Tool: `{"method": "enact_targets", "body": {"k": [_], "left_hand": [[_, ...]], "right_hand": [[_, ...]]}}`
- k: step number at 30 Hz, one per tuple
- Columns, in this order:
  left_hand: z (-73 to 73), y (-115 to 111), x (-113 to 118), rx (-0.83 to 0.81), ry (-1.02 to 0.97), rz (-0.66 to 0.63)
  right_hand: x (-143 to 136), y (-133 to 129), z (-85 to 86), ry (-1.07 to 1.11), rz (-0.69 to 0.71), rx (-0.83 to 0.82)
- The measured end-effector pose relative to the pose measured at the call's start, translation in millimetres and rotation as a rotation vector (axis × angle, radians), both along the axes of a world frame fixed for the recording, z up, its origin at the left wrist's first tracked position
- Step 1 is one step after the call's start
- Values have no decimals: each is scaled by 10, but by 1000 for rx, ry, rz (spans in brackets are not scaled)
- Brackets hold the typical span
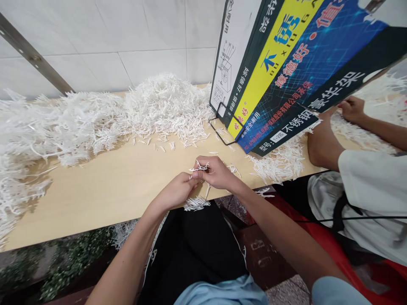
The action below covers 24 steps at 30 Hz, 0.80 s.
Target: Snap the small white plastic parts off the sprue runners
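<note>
Close together over the table's near edge, my left hand and my right hand are both closed with fingertips meeting. Between them is a white branched plastic sprig, its thin prongs poking out above the fingers. My own fingers hide part of it. Just below my hands, a small heap of short white plastic pieces lies at the table edge. A few loose sprigs rest on the table to the right of my right hand.
Long piles of white plastic sprigs line the wall side of the wooden table. A tall printed cardboard box stands at right as a divider. Beyond it, a co-worker's hand is near more white pieces.
</note>
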<state>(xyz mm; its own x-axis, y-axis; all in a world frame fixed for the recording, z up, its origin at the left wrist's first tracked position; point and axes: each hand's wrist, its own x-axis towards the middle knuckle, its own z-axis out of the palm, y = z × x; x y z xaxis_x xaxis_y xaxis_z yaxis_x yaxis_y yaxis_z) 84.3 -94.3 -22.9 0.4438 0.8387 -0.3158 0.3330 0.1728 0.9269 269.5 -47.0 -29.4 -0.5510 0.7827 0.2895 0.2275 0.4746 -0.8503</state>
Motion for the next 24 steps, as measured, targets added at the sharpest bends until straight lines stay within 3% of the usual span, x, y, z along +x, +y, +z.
{"method": "enact_targets", "body": {"k": [6,12,17,24], "left_hand": [[126,-48,14,-139,-184,-22],[160,-54,-70,-447,-518,67],[110,-114,-107,-366,-492,119],[82,-115,-126,-395,-542,160]], "right_hand": [[-38,1,1,24,14,-30],[-57,-41,1,106,24,-46],[-40,-23,0,121,10,27],[-39,-27,9,132,5,44]]}}
